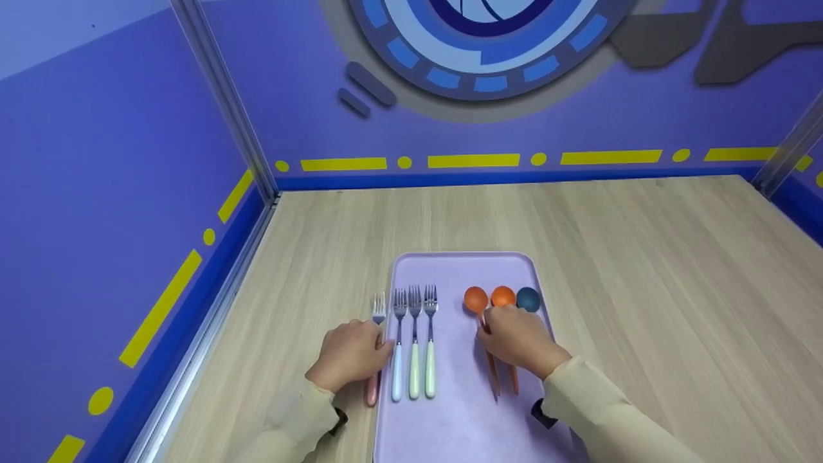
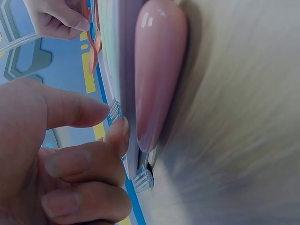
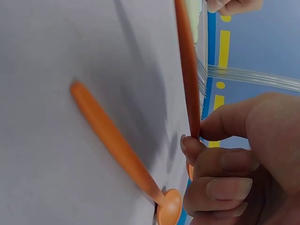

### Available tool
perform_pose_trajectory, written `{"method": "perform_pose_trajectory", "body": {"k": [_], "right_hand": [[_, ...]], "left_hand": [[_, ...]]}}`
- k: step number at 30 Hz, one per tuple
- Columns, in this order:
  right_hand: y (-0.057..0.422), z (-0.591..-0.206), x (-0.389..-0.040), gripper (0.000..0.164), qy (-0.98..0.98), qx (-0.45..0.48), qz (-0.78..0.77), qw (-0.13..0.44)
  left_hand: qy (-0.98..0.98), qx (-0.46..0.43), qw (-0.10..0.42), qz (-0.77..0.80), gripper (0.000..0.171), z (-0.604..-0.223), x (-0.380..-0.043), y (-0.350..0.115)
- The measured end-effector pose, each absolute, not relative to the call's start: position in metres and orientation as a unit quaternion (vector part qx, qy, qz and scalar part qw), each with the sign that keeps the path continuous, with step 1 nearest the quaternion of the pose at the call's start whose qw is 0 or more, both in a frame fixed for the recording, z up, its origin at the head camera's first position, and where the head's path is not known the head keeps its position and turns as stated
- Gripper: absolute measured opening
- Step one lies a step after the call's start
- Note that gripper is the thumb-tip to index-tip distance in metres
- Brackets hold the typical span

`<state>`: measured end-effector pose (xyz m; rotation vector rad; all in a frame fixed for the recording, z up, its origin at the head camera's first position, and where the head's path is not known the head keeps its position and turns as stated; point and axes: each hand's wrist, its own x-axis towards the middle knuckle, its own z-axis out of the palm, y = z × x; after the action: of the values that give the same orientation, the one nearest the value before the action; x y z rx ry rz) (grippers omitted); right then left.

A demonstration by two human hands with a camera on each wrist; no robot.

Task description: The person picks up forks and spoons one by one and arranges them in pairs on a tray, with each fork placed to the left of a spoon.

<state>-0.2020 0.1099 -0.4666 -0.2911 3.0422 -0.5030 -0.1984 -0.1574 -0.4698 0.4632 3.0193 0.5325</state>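
My right hand (image 1: 517, 337) pinches the handle of an orange spoon (image 3: 186, 61) between thumb and fingertip, above a lilac tray (image 1: 450, 431). A second orange spoon (image 3: 117, 145) lies on the tray beside it. Farther right shows the bowl of a dark teal spoon (image 1: 528, 299), its handle hidden by my hand and wrist. My left hand (image 1: 352, 352) hovers over a pink-handled fork (image 2: 159, 75) lying on the table along the tray's left edge. Its fingers are loosely bent, thumb and index slightly apart, with nothing between them.
On the tray's left side lie a blue-handled fork (image 1: 397, 373) and two green-handled forks (image 1: 414, 373), side by side, tines pointing away. The wooden table (image 1: 611, 244) meets a purple-blue panel (image 1: 450, 141) at the back and another (image 1: 128, 212) at the left.
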Motion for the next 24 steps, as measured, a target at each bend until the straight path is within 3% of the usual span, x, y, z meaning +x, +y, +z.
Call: {"method": "perform_pose_trajectory", "body": {"k": [24], "right_hand": [[0.1071,-0.4759,-0.2038,0.033,0.985,-0.102,-0.134,0.019]], "left_hand": [[0.971,0.153,0.012,0.183,0.039,-0.4737,-0.1986,-0.1622]]}}
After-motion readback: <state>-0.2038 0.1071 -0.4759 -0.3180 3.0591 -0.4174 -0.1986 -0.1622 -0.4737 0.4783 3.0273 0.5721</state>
